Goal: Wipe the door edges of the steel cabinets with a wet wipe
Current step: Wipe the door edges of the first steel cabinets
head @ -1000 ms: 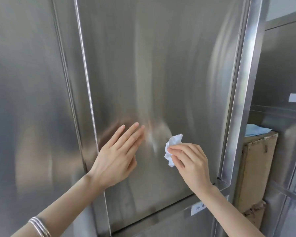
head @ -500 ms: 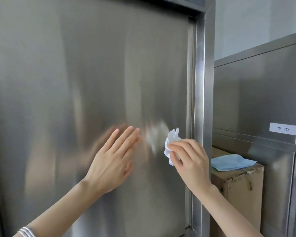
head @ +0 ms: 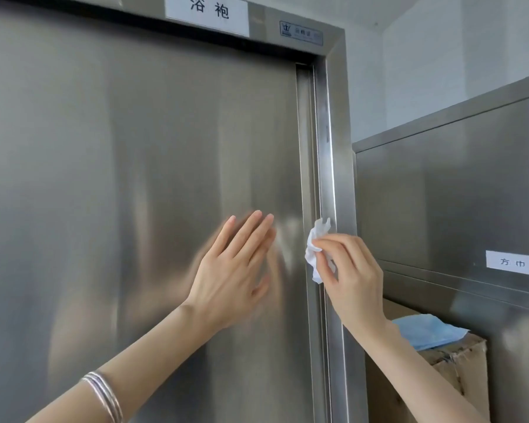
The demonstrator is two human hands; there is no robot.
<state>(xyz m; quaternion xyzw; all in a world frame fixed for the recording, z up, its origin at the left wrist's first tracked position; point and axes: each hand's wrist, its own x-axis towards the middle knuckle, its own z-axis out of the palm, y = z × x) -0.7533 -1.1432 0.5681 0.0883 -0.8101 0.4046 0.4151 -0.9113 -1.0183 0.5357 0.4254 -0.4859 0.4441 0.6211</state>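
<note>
shifting right, wet wipe (head: 318, 229) reaches door edge (head: 306, 148)

Top-frame label (head: 206, 14) above tall cabinet door (head: 135, 178): 浴袍. Small label (head: 513, 263) on side cabinet (head: 440, 193): 方巾. Blue badge (head: 301, 33): print illegible.

Two forearms show, both bare; the left forearm (head: 147, 352) carries a stack of thin silver bangles (head: 104, 395), lying close together partway along it; the right forearm (head: 419, 374) is plain; the left grip (head: 229, 279) and right grip (head: 356, 282) have slim fingers with short, natural nails.
</note>
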